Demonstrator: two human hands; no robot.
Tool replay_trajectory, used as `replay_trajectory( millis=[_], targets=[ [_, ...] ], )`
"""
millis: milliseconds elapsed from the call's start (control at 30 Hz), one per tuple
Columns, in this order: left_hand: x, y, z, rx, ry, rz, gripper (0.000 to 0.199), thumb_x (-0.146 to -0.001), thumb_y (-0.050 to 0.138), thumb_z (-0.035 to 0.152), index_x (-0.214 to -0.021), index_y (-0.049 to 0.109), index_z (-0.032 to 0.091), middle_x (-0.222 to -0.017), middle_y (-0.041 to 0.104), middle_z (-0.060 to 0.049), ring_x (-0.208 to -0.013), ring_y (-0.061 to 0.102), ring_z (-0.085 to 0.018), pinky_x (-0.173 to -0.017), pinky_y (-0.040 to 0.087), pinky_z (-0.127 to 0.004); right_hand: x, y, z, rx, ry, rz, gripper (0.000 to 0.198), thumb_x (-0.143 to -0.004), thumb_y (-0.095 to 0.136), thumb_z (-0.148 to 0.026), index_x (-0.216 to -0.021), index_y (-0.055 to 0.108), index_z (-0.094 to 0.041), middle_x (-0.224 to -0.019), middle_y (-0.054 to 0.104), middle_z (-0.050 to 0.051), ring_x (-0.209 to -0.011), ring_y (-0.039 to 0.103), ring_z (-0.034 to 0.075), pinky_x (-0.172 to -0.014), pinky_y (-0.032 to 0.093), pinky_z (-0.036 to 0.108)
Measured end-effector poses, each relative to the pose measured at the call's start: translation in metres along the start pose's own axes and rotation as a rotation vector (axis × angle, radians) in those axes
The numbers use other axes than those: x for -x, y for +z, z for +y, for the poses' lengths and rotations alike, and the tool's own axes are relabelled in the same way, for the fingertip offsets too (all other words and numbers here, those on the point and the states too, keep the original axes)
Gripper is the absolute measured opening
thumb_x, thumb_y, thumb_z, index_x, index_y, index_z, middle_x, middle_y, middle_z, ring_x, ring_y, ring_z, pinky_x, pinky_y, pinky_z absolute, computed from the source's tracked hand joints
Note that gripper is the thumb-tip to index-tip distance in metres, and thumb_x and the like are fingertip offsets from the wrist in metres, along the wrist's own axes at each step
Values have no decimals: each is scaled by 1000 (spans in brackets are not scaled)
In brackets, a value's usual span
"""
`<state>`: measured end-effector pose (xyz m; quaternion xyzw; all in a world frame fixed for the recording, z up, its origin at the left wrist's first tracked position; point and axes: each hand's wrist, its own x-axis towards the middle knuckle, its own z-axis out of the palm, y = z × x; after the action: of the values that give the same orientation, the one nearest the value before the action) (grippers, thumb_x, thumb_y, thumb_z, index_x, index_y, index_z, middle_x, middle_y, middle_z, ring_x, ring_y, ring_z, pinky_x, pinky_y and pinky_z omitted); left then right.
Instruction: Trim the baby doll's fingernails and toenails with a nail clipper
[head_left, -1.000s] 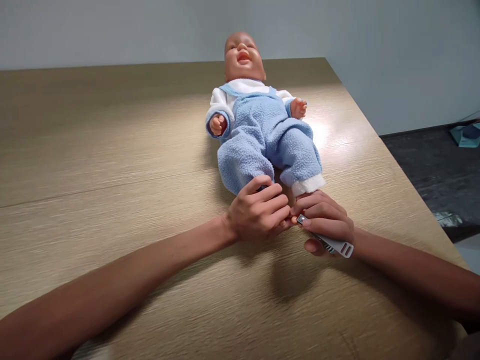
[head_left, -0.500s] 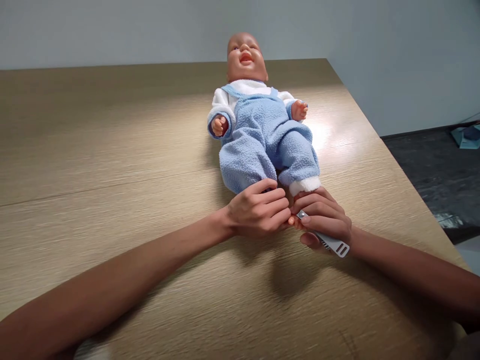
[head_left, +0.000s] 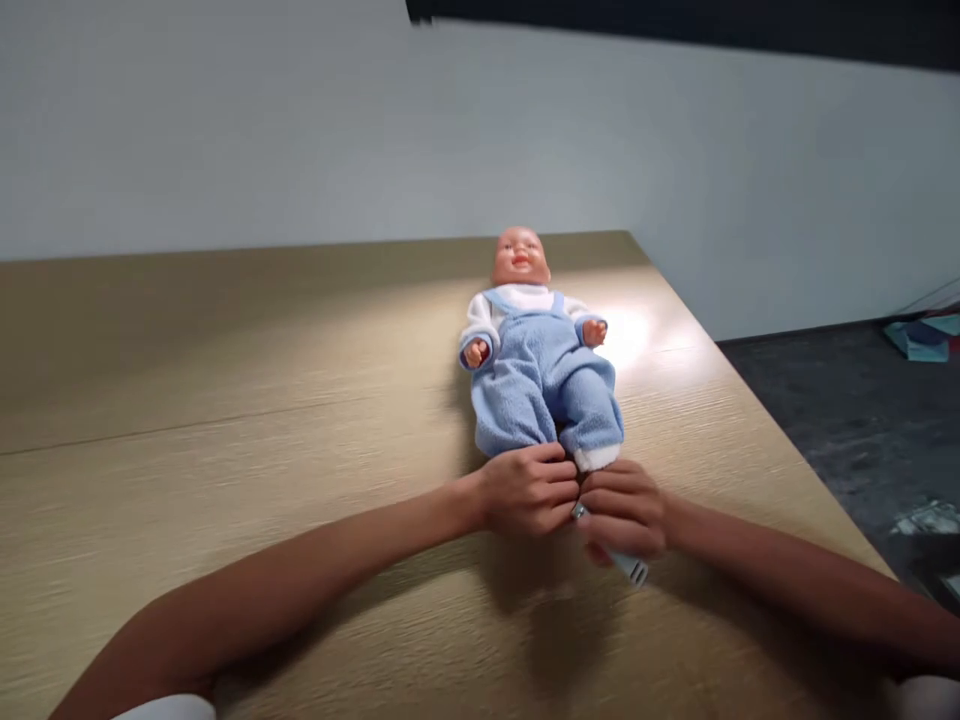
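A baby doll (head_left: 536, 350) in blue fleece overalls and a white top lies on its back on the wooden table, head toward the wall. My left hand (head_left: 531, 490) is closed around the doll's foot end, below the left trouser leg in view; its fingers hide the foot. Close beside it, my right hand (head_left: 624, 508) grips a silver nail clipper (head_left: 634, 570) at the doll's other foot, below the white cuff. The slotted lever end sticks out under the fingers, and the clipper's head points toward my left hand. Motion blurs the right hand slightly.
The wooden table (head_left: 225, 420) meets a pale wall (head_left: 300, 130) at the back. Its right edge drops to a dark floor (head_left: 810, 390), where light-blue items (head_left: 916, 340) lie. A dark bar (head_left: 675, 25) crosses the top right.
The view has tilted up and drawn back, so the doll and both hands appear lower and smaller. Both hands keep their hold at the doll's feet, with the clipper still in the right.
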<state>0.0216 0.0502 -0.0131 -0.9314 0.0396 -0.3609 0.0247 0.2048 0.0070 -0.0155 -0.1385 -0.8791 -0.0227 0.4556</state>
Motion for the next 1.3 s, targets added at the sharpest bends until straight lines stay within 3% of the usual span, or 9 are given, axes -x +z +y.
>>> replay_trajectory(
  millis=[67, 233, 433, 567, 733, 900, 1033, 1133, 1300],
  targets=[
    [0, 6, 8, 6, 14, 9, 35, -93, 38, 9, -59, 41, 17, -64, 49, -3, -63, 42, -16, -62, 36, -34, -5, 4, -7, 1, -190, 147, 28, -100, 45, -29, -78, 56, -17, -54, 48, -3, -44, 43, 9, -45, 32, 25],
    [10, 20, 28, -28, -20, -59, 32, -89, 52, 19, -59, 42, 17, -64, 54, -1, -63, 48, -15, -62, 39, -36, -22, 10, -27, -1, -228, 245, 39, -101, 41, -28, -66, 54, -17, -50, 40, -3, -40, 35, 10, -38, 22, 27],
    [38, 44, 76, 58, -180, -364, 37, -79, 67, 43, -53, 54, 21, -71, 67, 1, -64, 59, -12, -65, 53, -36, -14, 9, -67, -182, -182, 2, 25, -101, 47, -34, -87, 59, -17, -57, 53, -5, -44, 46, 9, -43, 35, 24],
    [52, 58, 101, 25, -102, -316, 38, -74, 64, 32, -40, 50, 22, -57, 62, 4, -51, 54, -10, -56, 52, -35, -2, 18, -82, -254, -193, -188, 9, -93, 62, -25, -89, 60, -18, -59, 61, -6, -49, 56, 8, -49, 43, 21],
    [39, 42, 108, 6, -276, -447, 24, -68, 61, 46, -56, 56, 25, -74, 72, 9, -72, 66, -13, -77, 59, -35, -9, 28, -86, -338, -82, 174, 13, -87, 58, -32, -94, 59, -21, -54, 62, -8, -38, 53, 8, -35, 39, 21],
    [32, 31, 105, -18, -207, -357, 23, -73, 58, 45, -60, 58, 27, -70, 70, 8, -81, 69, -14, -79, 58, -36, -1, 35, -84, -142, -233, 201, 27, -83, 66, -40, -63, 62, -22, -47, 53, -7, -36, 48, 7, -36, 43, 21],
    [45, 46, 105, -42, -162, -217, 31, -71, 61, 42, -48, 50, 25, -63, 66, 8, -73, 66, -14, -73, 59, -36, 26, 62, -77, -30, -271, -137, 45, -74, 72, -52, -44, 56, -23, -42, 49, -8, -30, 38, 6, -32, 43, 21],
    [52, 58, 108, -88, -201, -226, 31, -69, 62, 45, -47, 51, 26, -65, 67, 8, -76, 66, -13, -70, 59, -34, 49, 94, -69, -175, -298, -289, 77, -69, 68, -70, -28, 31, -18, -27, 27, -7, -21, 12, 3, -21, 18, 19],
    [43, 50, 104, -109, -147, -36, 20, -77, 57, 41, -62, 63, 30, -72, 70, 10, -79, 67, -10, -84, 60, -31, 49, 107, -50, -438, -325, -399, 64, -70, 68, -61, -30, 43, -19, -35, 48, -9, -22, 27, 4, -26, 19, 16]
  ],
)
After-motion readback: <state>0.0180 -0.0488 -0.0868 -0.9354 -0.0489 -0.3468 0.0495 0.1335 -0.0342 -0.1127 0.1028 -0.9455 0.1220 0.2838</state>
